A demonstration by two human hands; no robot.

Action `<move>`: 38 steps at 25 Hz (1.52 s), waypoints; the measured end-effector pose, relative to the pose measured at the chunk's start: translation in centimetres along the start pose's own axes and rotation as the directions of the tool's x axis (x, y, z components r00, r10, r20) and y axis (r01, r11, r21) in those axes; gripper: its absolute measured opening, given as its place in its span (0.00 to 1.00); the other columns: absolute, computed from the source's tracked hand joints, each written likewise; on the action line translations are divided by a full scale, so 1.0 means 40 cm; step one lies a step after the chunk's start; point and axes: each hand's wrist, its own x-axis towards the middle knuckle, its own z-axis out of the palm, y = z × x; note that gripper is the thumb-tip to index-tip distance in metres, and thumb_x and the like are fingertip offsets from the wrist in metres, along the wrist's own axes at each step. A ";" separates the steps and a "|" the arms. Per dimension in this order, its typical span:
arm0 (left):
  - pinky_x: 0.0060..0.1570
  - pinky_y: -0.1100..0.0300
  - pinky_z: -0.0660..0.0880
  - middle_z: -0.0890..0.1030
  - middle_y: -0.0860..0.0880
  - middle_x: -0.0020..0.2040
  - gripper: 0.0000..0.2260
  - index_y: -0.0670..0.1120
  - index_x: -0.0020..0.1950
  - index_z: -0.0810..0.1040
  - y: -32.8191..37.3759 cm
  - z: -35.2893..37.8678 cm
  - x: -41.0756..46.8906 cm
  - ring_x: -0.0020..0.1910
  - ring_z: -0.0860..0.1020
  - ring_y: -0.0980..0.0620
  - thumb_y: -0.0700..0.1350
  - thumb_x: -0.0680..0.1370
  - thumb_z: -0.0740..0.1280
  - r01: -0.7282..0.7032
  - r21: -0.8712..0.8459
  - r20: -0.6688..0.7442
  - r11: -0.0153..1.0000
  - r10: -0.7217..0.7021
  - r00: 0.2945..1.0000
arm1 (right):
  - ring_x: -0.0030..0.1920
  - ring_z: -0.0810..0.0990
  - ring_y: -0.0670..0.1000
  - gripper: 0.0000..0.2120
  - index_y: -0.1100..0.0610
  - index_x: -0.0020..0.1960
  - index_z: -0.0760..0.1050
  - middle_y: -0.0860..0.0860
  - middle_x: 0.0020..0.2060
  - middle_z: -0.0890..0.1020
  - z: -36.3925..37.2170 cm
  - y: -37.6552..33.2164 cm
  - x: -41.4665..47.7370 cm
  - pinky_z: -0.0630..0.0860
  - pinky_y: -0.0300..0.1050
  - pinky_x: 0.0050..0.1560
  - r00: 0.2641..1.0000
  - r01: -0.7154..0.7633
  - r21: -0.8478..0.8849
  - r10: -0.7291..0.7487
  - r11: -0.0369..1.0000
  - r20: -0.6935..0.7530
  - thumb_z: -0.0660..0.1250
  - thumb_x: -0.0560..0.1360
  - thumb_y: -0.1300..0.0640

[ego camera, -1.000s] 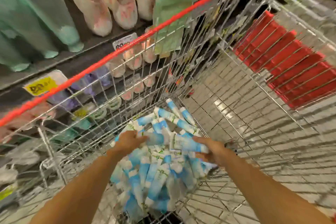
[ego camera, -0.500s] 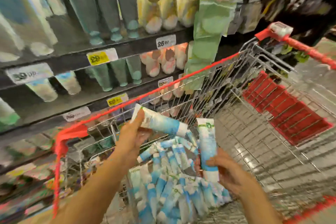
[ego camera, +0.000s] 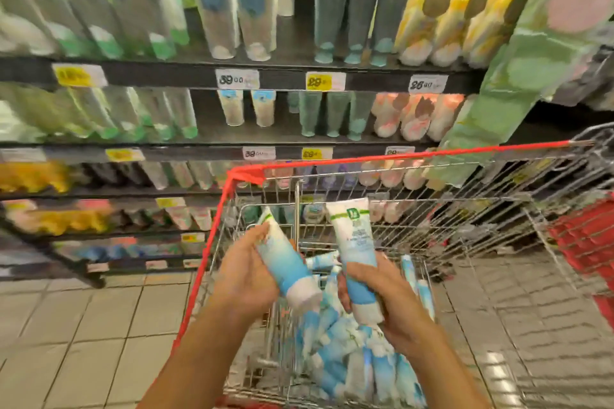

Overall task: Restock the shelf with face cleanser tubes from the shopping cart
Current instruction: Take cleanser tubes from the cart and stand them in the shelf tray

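While both hands are raised above the near left corner of the shopping cart [ego camera: 402, 160], each carries one face cleanser tube.

Item 1, left hand [ego camera: 244, 277]: fingers wrapped round the left tube [ego camera: 286, 264], grasping its middle. Long axis tilted, white cap low and toward the right, crimped end high and toward the left.

Item 2, right hand [ego camera: 397, 304]: fingers and thumb closed round the lower half of the right tube [ego camera: 355, 251]. Long axis close to upright, cap down, crimped end up, printed face toward the camera. The two tubes stand just beside each other and apart.

Item 3, pile of tubes [ego camera: 347, 359]: blue and white, lying crosswise in the cart's near left corner, directly under the hands.

Item 4, shelf [ego camera: 282, 79]: dark tiers with price tags [ego camera: 236, 79], beyond the cart's far rim, ahead of and above both hands. Tubes there stand cap down. Which bay takes this product is too blurred to tell; the pale tubes [ego camera: 247, 107] under the middle tag look the likeliest match.

Bearing for the coming move, as a judgement: up and forward over the far rim. The left hand sits nearer the cart's left edge and the open shelf bays; its tube needs righting to cap-down, while the right tube is already so aligned.
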 end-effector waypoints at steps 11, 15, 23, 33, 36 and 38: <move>0.36 0.60 0.78 0.83 0.46 0.46 0.15 0.49 0.57 0.77 0.218 -0.331 -0.302 0.41 0.81 0.52 0.45 0.71 0.69 -0.656 0.297 -0.082 0.694 0.703 0.706 | 0.26 0.75 0.51 0.14 0.59 0.46 0.75 0.56 0.30 0.77 0.505 0.085 0.104 0.72 0.41 0.27 0.925 0.017 -0.141 0.038 0.990 0.379 0.71 0.65 0.53; 0.36 0.57 0.79 0.83 0.49 0.42 0.17 0.50 0.58 0.74 0.364 -0.498 -0.402 0.37 0.80 0.53 0.48 0.71 0.68 -0.705 0.316 -0.136 0.634 0.766 0.628 | 0.26 0.74 0.51 0.15 0.60 0.47 0.73 0.56 0.29 0.76 0.760 0.163 0.130 0.72 0.40 0.26 0.877 0.037 -0.128 0.029 0.991 0.479 0.71 0.65 0.53; 0.31 0.58 0.77 0.82 0.44 0.45 0.14 0.52 0.56 0.76 0.701 -0.762 -0.566 0.35 0.79 0.51 0.51 0.71 0.67 -0.728 0.355 -0.143 0.587 0.803 0.578 | 0.26 0.74 0.51 0.19 0.61 0.54 0.73 0.56 0.30 0.77 1.182 0.258 0.189 0.72 0.42 0.25 0.884 -0.007 -0.082 0.044 0.997 0.465 0.73 0.68 0.52; 0.32 0.60 0.78 0.83 0.44 0.48 0.19 0.50 0.59 0.75 1.197 -0.779 -0.514 0.37 0.81 0.52 0.46 0.68 0.70 -0.830 0.273 0.061 0.486 0.852 0.519 | 0.29 0.77 0.51 0.16 0.59 0.49 0.75 0.56 0.33 0.79 1.543 0.102 0.475 0.76 0.43 0.28 0.876 0.184 -0.013 -0.158 0.983 0.455 0.67 0.68 0.49; 0.34 0.60 0.79 0.83 0.44 0.49 0.23 0.48 0.59 0.75 1.376 -0.756 -0.480 0.38 0.81 0.50 0.37 0.65 0.71 -0.855 0.235 0.143 0.462 0.854 0.501 | 0.32 0.79 0.48 0.15 0.57 0.50 0.77 0.53 0.34 0.81 1.647 0.007 0.592 0.76 0.39 0.31 0.872 0.293 0.009 -0.271 0.956 0.408 0.66 0.66 0.51; 0.36 0.59 0.80 0.83 0.45 0.50 0.23 0.48 0.61 0.74 1.464 -0.741 -0.460 0.40 0.81 0.50 0.37 0.66 0.69 -0.863 0.228 0.200 0.451 0.846 0.495 | 0.34 0.81 0.47 0.14 0.54 0.50 0.78 0.51 0.35 0.82 1.708 -0.062 0.658 0.77 0.39 0.32 0.854 0.362 0.045 -0.351 0.931 0.383 0.66 0.66 0.52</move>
